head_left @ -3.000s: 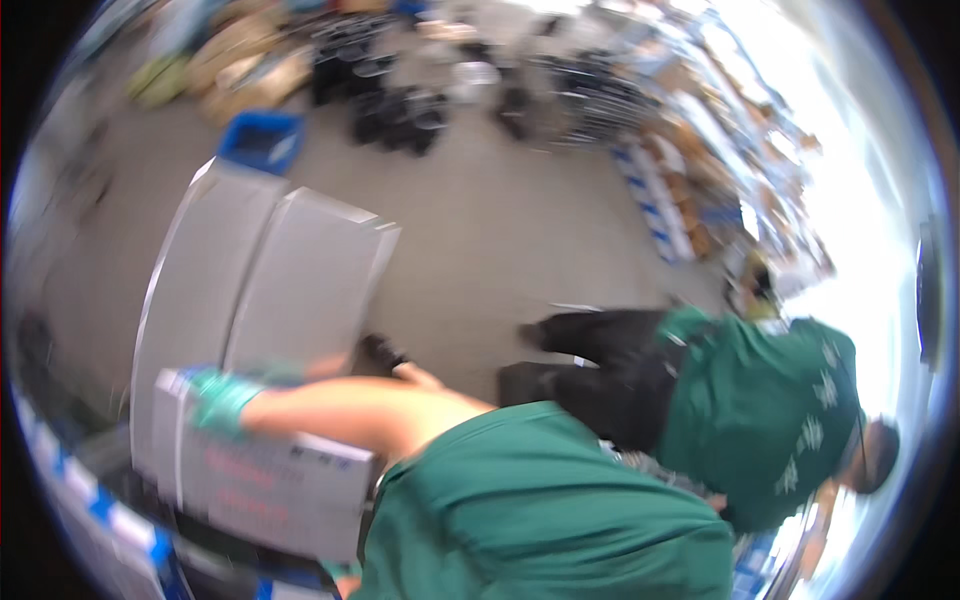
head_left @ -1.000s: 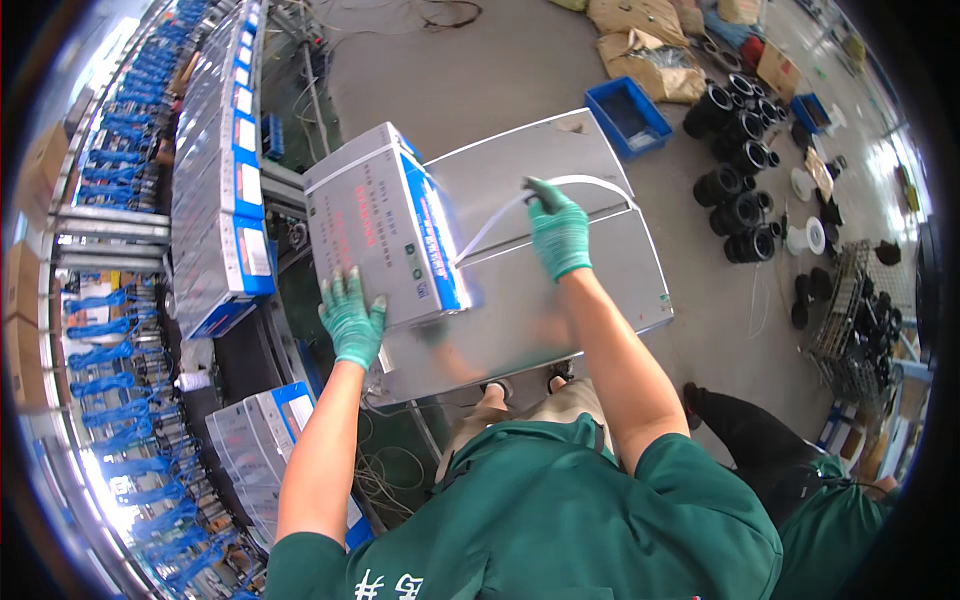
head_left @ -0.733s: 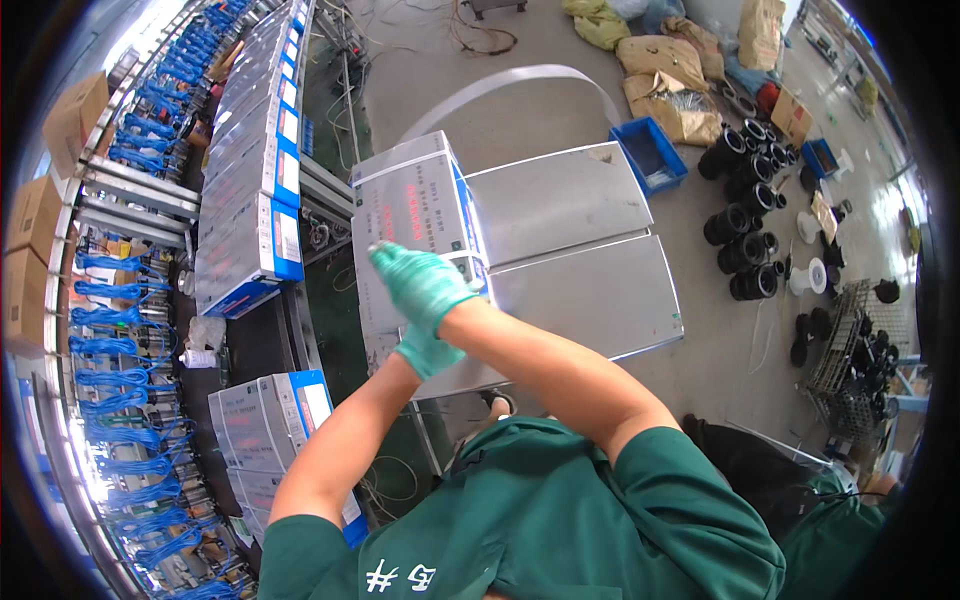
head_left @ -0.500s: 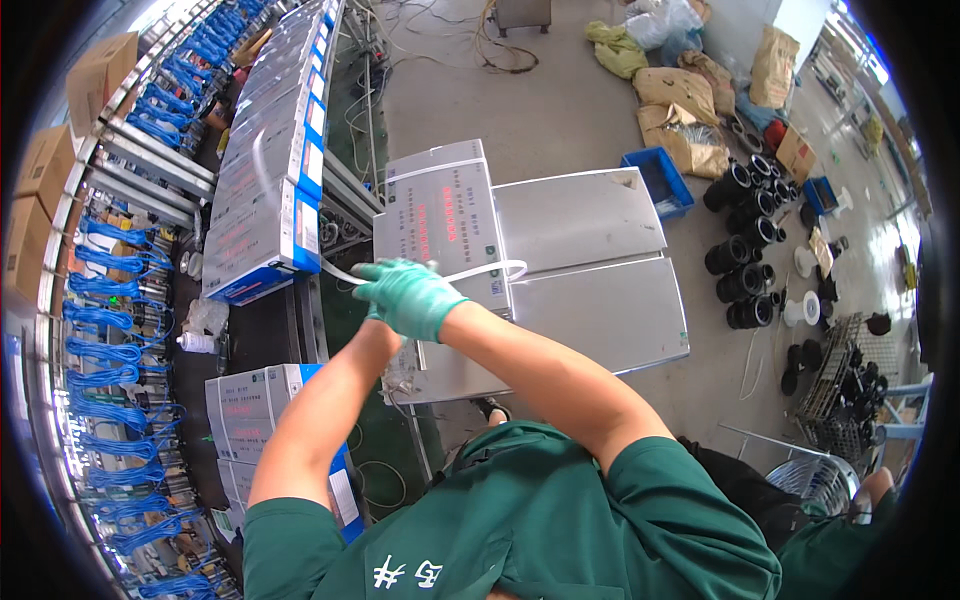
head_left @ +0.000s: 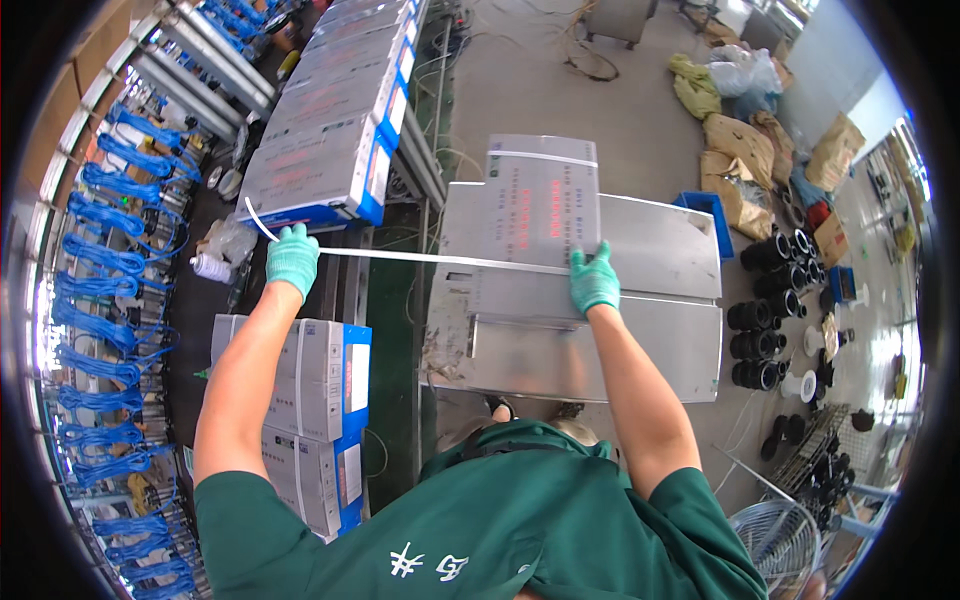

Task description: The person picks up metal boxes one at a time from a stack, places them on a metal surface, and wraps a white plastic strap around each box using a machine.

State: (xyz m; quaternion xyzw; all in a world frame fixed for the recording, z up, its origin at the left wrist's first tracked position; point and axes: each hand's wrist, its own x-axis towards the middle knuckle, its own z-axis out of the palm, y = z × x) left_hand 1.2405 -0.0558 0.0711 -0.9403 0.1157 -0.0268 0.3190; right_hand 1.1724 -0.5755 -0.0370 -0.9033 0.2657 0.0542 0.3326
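A grey printed carton (head_left: 545, 210) lies on a metal-topped strapping table (head_left: 650, 340), with one white band around its far end. A second white strap (head_left: 400, 257) is stretched across the carton's near part and out past its left side. My left hand (head_left: 293, 262), in a green glove, is closed on this strap left of the table, and a loose end curls up beyond the fingers. My gloved right hand (head_left: 595, 282) grips the strap at the carton's right edge; its fingertips are partly hard to make out.
On the left, a line of grey and blue cartons (head_left: 310, 160) runs along a dark conveyor, and more strapped cartons (head_left: 305, 380) stand nearer me. Racks hold blue cable bundles (head_left: 95, 320). Right of the table are a blue bin (head_left: 705, 212), black spools (head_left: 755, 345) and a fan (head_left: 775, 540).
My hands were together at the carton's left side. They are now spread apart, left hand out to the left and right hand at the carton's right edge, with the strap straightened between them.
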